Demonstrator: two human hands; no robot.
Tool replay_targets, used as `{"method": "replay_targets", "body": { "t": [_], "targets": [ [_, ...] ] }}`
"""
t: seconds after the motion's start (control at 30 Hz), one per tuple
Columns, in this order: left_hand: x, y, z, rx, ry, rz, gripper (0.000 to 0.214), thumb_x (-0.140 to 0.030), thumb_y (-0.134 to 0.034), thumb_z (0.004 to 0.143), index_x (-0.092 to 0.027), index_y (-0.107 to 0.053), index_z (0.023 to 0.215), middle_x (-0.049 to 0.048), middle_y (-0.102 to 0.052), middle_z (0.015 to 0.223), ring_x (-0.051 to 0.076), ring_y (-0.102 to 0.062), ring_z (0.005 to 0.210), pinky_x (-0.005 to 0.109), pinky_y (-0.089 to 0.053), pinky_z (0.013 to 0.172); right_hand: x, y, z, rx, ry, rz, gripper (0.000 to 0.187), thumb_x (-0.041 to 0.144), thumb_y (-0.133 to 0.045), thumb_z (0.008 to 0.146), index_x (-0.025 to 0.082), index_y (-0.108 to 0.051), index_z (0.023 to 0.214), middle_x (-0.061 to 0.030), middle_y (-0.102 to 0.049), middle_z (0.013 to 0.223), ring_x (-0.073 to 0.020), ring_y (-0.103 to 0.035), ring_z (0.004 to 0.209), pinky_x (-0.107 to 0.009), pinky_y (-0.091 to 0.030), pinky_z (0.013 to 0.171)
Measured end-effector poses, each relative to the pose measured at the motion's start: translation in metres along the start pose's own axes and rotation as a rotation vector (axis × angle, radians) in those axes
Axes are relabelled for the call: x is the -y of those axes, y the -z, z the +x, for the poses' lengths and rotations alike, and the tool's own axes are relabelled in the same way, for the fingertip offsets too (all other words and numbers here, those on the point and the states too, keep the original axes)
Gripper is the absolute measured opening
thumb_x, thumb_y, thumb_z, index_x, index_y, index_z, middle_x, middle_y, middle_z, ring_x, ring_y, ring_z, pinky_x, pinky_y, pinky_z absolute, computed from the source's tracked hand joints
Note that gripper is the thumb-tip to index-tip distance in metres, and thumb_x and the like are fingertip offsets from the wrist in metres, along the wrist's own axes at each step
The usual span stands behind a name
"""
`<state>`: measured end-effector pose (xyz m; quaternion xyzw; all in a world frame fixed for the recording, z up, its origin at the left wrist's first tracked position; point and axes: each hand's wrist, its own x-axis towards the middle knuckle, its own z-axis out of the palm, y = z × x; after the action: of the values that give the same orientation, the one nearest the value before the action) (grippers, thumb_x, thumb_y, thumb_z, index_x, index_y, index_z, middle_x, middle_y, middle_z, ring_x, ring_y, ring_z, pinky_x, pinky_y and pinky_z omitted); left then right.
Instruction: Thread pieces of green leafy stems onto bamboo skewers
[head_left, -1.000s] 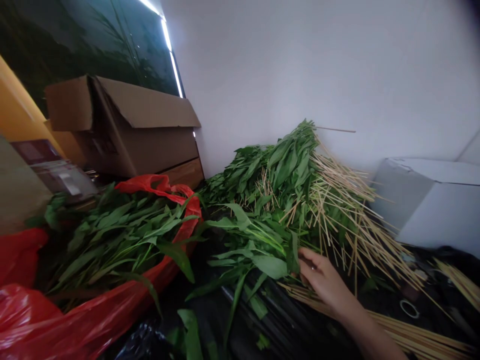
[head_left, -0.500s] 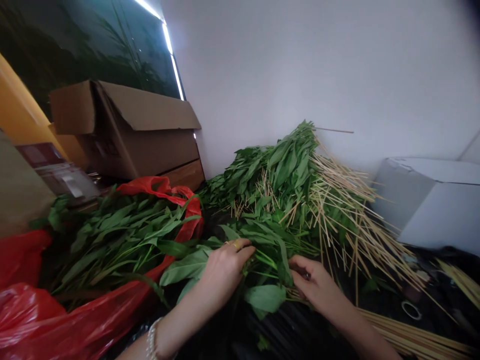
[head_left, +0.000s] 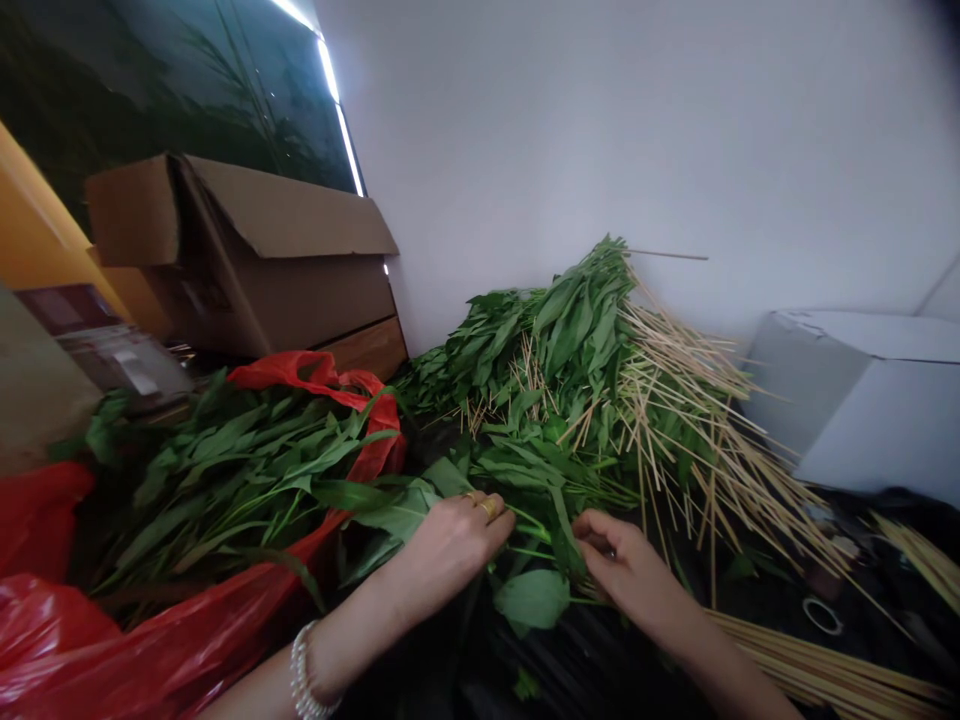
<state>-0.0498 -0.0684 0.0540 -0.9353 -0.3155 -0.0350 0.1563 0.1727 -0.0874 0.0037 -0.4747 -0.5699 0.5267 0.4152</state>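
1. from my end of the feed, the leafy green stems (head_left: 538,528), long-leaved like water spinach, lie between the two hands over black plastic (head_left: 570,675); one broad leaf (head_left: 534,598) spreads just below them.
2. a second ago i had only the right hand (head_left: 616,560) here; the left hand (head_left: 457,545) has since come in, and both have barely shifted over the last half second. i judge the work on these stems to be two-handed now.
3. the left hand reaches up from the lower left, back uppermost, fingers curled over the stems; their tips are hidden, so i can't tell whether they pinch.
4. the right hand comes from the lower right, thumb and forefinger bent toward a leaf edge; i can't tell if they grip it.
5. on the left, a red plastic bag (head_left: 217,625) holds more greens (head_left: 225,450); behind the hands, thin wooden sticks (head_left: 682,370) mingle with a leafy heap (head_left: 577,320).
6. farthest out: a cardboard box (head_left: 315,295) and a white box (head_left: 885,410).
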Motion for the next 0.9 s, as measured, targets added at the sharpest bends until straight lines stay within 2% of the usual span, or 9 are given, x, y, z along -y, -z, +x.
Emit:
{"method": "replay_targets", "body": {
  "t": [0.1, 0.17, 0.27, 0.4, 0.53, 0.67, 0.77, 0.83, 0.9],
  "targets": [
    [0.002, -0.006, 0.0, -0.006, 0.001, -0.026, 0.011, -0.016, -0.051, 0.093, -0.015, -0.061, 0.089, 0.0051, -0.063, 0.086, 0.02, -0.059, 0.076, 0.031, -0.048, 0.068, 0.001, -0.001, -0.001, 0.014, 0.06, -0.066, 0.009, 0.028, -0.058, 0.075, 0.02, -0.058, 0.07, 0.003, -0.059, 0.064, -0.0139, -0.055, 0.062, -0.024, -0.041, 0.057],
    [0.003, -0.009, -0.001, -0.032, 0.063, -0.094, 0.006, -0.017, -0.057, 0.088, -0.015, -0.062, 0.085, 0.0047, -0.064, 0.084, 0.021, -0.06, 0.076, 0.03, -0.048, 0.068, 0.003, -0.003, -0.002, 0.043, 0.081, -0.063, 0.01, 0.027, -0.057, 0.077, 0.02, -0.057, 0.07, 0.0024, -0.06, 0.066, -0.0145, -0.057, 0.066, -0.024, -0.043, 0.062],
    [0.004, -0.012, -0.001, -0.119, 0.25, -0.303, 0.01, -0.012, -0.061, 0.081, -0.017, -0.066, 0.087, 0.0028, -0.065, 0.082, 0.019, -0.062, 0.076, 0.027, -0.047, 0.069, 0.007, -0.006, -0.003, 0.061, 0.049, -0.001, 0.014, 0.031, -0.06, 0.077, 0.021, -0.055, 0.069, 0.005, -0.054, 0.062, -0.0117, -0.051, 0.058, -0.022, -0.039, 0.055],
    [0.003, -0.012, 0.005, -0.29, 0.457, -0.559, 0.021, -0.006, -0.055, 0.077, -0.017, -0.069, 0.087, 0.0027, -0.068, 0.081, 0.016, -0.063, 0.076, 0.024, -0.046, 0.071, 0.014, -0.008, -0.004, 0.04, 0.014, 0.071, 0.026, 0.038, -0.067, 0.074, 0.021, -0.05, 0.065, 0.0083, -0.043, 0.056, -0.0084, -0.037, 0.049, -0.021, -0.029, 0.046],
    [-0.002, -0.009, 0.016, -0.38, 0.545, -0.719, 0.023, -0.008, -0.052, 0.077, -0.018, -0.072, 0.084, 0.0029, -0.071, 0.082, 0.015, -0.065, 0.075, 0.023, -0.047, 0.071, 0.02, -0.007, -0.003, 0.029, 0.024, 0.109, 0.03, 0.042, -0.068, 0.074, 0.021, -0.048, 0.066, 0.0079, -0.045, 0.056, -0.0081, -0.036, 0.049, -0.02, -0.027, 0.045],
    [-0.007, -0.009, 0.027, -0.421, 0.601, -0.734, 0.023, -0.011, -0.053, 0.076, -0.018, -0.073, 0.082, 0.0028, -0.073, 0.082, 0.016, -0.066, 0.075, 0.023, -0.047, 0.071, 0.025, -0.007, -0.004, -0.017, 0.082, 0.083, 0.03, 0.042, -0.069, 0.072, 0.021, -0.048, 0.064, 0.0064, -0.049, 0.058, -0.0103, -0.043, 0.054, -0.022, -0.033, 0.05],
    [0.008, -0.012, 0.029, -0.467, 0.638, -0.721, 0.021, -0.015, -0.053, 0.077, -0.018, -0.073, 0.081, 0.0027, -0.073, 0.082, 0.016, -0.067, 0.076, 0.023, -0.048, 0.073, 0.025, -0.002, -0.006, -0.063, 0.13, 0.038, 0.023, 0.038, -0.065, 0.075, 0.021, -0.051, 0.065, 0.0042, -0.054, 0.061, -0.013, -0.05, 0.059, -0.023, -0.038, 0.055],
    [0.028, -0.011, 0.023, -0.543, 0.776, -0.671, 0.019, -0.019, -0.054, 0.076, -0.017, -0.073, 0.079, 0.0022, -0.073, 0.079, 0.017, -0.066, 0.075, 0.024, -0.049, 0.073, 0.021, 0.005, -0.007, -0.113, 0.146, -0.012, 0.017, 0.033, -0.061, 0.077, 0.021, -0.054, 0.068, 0.0025, -0.058, 0.064, -0.0145, -0.054, 0.062, -0.025, -0.041, 0.058],
    [0.047, -0.006, 0.013, -0.631, 0.998, -0.568, 0.02, -0.024, -0.054, 0.077, -0.016, -0.071, 0.078, 0.0019, -0.071, 0.071, 0.018, -0.065, 0.068, 0.024, -0.048, 0.065, 0.017, 0.013, -0.006, -0.16, 0.158, -0.046, 0.013, 0.03, -0.059, 0.077, 0.02, -0.056, 0.069, 0.0012, -0.06, 0.066, -0.0157, -0.057, 0.065, -0.026, -0.043, 0.062]
  ]
}}
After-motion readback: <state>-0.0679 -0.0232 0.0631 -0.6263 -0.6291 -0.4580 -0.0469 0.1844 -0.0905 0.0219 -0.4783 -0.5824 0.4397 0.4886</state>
